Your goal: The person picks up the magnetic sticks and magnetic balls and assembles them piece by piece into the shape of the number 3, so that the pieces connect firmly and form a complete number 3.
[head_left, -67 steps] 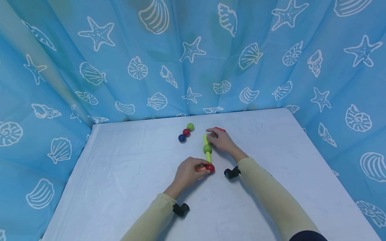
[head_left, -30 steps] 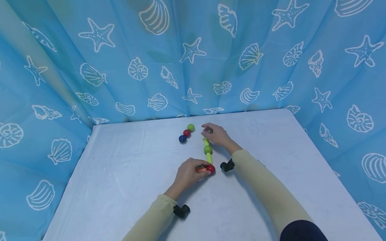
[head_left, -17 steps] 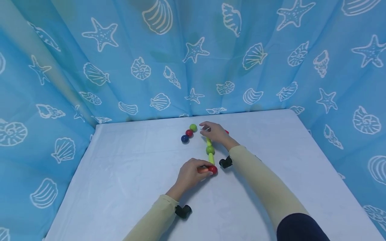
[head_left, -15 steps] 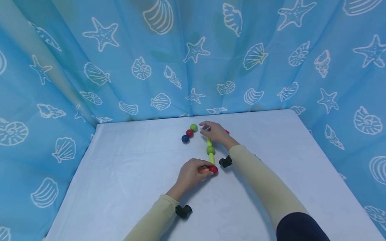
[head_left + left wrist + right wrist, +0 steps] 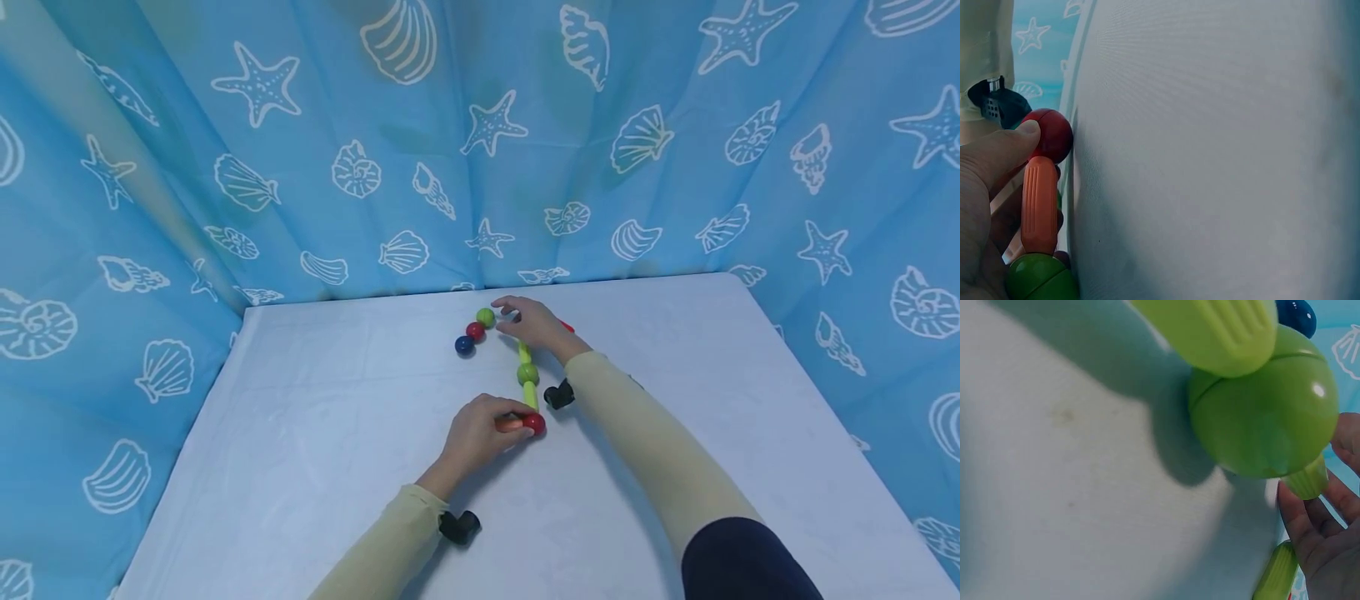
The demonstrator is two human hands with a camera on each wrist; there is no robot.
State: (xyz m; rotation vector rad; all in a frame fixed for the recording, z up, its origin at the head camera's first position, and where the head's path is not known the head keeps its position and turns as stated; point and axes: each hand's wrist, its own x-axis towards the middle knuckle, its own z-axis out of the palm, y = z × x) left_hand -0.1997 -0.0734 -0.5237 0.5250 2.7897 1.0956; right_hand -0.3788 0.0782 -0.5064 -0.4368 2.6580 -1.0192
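My left hand (image 5: 474, 433) pinches a red ball (image 5: 534, 424) at the near end of a chain of balls and sticks, thumb pressed on it. An orange stick (image 5: 1040, 203) joins that ball to a green ball (image 5: 1041, 278) beside the palm in the left wrist view. From the red ball, a yellow-green stick (image 5: 530, 395) leads to another green ball (image 5: 528, 374), then a second yellow-green stick (image 5: 524, 353). Over that stick's far end hovers my right hand (image 5: 534, 325), fingers apart and holding nothing, fingertips close to a loose green ball (image 5: 486, 317).
Next to the loose green ball lie a red ball (image 5: 476, 331) and a blue ball (image 5: 465, 345) in a slanting row. A red stick (image 5: 567, 327) shows behind the right hand. A green stick (image 5: 1277, 575) lies below that hand in the right wrist view. A shell-print curtain (image 5: 420, 167) borders the white table (image 5: 315, 417).
My right hand has left the far yellow-green stick and moved away and leftward to the loose green ball. My left hand keeps its pinch on the red ball. The head view shifts slightly.
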